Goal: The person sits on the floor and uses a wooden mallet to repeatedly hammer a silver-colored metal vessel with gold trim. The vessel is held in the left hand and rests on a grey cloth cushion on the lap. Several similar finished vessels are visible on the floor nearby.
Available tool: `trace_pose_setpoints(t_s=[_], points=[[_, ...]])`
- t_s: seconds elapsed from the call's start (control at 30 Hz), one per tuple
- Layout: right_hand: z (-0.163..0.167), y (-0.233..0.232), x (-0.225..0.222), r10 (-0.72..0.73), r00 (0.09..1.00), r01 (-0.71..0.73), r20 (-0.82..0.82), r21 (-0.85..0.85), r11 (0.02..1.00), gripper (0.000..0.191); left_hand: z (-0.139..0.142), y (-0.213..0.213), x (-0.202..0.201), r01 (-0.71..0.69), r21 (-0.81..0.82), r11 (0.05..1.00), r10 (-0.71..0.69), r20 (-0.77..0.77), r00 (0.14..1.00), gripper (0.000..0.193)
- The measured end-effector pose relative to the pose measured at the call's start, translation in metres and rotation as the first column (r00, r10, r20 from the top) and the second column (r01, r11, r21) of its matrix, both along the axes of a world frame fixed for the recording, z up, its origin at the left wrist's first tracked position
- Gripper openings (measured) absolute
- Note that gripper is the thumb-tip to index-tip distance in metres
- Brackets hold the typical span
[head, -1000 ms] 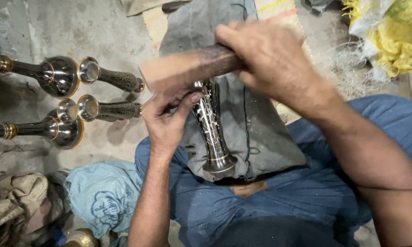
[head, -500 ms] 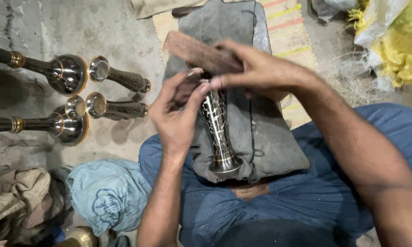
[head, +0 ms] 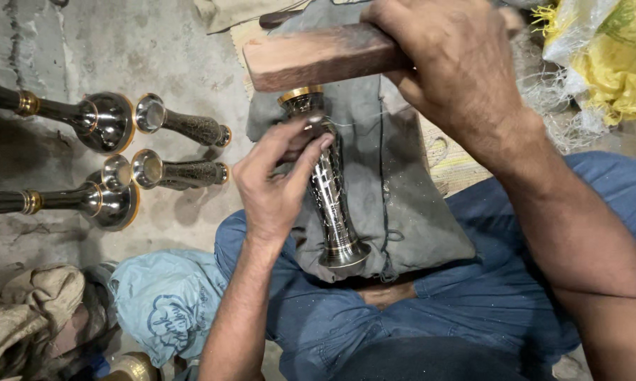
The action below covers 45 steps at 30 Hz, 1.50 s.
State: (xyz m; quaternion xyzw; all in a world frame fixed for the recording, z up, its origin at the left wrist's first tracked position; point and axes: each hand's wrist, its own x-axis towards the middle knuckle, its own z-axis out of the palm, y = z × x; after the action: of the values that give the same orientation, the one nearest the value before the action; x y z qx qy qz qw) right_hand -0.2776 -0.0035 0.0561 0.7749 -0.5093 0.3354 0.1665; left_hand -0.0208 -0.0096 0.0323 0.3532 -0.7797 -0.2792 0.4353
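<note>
Right hand (head: 459,70) fisted around wooden block (head: 318,56), raised above metal piece (head: 328,183); left hand (head: 275,183) pinches its upper end against grey cloth (head: 402,212).

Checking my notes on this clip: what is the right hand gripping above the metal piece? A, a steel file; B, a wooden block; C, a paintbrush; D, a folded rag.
B: the right hand grips a reddish-brown wooden block over the engraved metal piece, which the left hand holds.
</note>
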Motion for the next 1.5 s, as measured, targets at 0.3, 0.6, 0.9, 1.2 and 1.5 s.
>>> trace_pose_setpoints(t_s=[0.3, 0.6, 0.9, 1.2, 1.5], points=[[-0.014, -0.007, -0.021, 0.088, 0.957, -0.138, 0.277, 0.166, 0.976, 0.012, -0.003, 0.001, 0.000, 0.013, 0.066, 0.998, -0.010, -0.043, 0.999, 0.035], [0.016, -0.002, 0.006, 0.127, 0.860, -0.271, 0.495, 0.232, 0.934, 0.031, -0.003, 0.000, 0.000, 0.001, 0.073, 0.997, 0.001, -0.033, 0.999, 0.034], [0.022, 0.002, 0.013, 0.123, 0.992, -0.119, -0.025, 0.110, 0.987, 0.035, -0.004, 0.000, 0.000, -0.021, 0.007, 1.000, 0.021, 0.008, 1.000, 0.025], [0.017, 0.000, 0.012, 0.040, 0.999, -0.042, 0.020, 0.150, 0.988, 0.030, -0.002, 0.000, 0.000, 0.004, 0.067, 0.998, -0.004, -0.004, 1.000, 0.035], [0.000, -0.003, 0.000, 0.046, 0.996, -0.050, 0.078, 0.048, 0.998, 0.030, 0.005, 0.001, -0.005, -0.091, 0.249, 0.964, 0.107, -0.055, 0.993, 0.035]])
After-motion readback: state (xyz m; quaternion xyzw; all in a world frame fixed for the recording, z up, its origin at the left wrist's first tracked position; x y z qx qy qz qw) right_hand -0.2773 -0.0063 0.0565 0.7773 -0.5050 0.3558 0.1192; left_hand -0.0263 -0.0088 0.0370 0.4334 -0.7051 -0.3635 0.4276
